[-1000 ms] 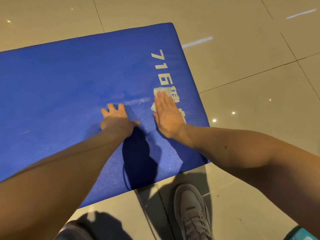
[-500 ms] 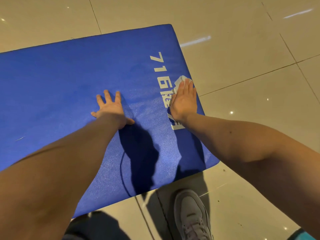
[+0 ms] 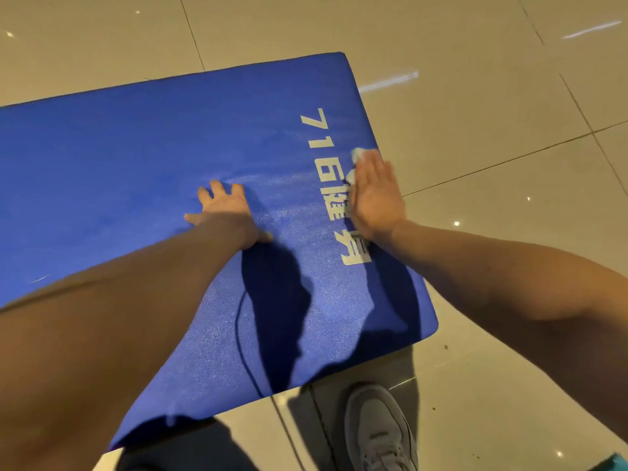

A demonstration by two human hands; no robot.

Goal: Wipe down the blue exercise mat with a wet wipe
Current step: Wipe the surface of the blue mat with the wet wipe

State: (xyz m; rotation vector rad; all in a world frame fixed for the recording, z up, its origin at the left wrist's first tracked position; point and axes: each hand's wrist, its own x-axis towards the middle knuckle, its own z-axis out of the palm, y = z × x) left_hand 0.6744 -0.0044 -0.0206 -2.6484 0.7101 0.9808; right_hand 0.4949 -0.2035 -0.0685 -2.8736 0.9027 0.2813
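Observation:
The blue exercise mat point(image 3: 136, 164) lies flat on the tiled floor, with white "716" lettering near its right end. My right hand point(image 3: 375, 195) presses flat on a white wet wipe point(image 3: 357, 154) close to the mat's right edge, over the lettering; only the wipe's top and left rim peek out from under the fingers. My left hand point(image 3: 226, 209) rests flat on the mat with fingers spread, to the left of the lettering. A faint damp streak shows on the mat between the two hands.
Glossy beige floor tiles point(image 3: 492, 113) surround the mat. My grey sneaker point(image 3: 377, 433) stands on the floor just below the mat's near edge. A teal object point(image 3: 611, 464) shows at the bottom right corner.
My right hand slid the wipe rightward and farther away, from the mat's middle area to near its right edge. My left hand shifted slightly forward and stays pressed on the mat.

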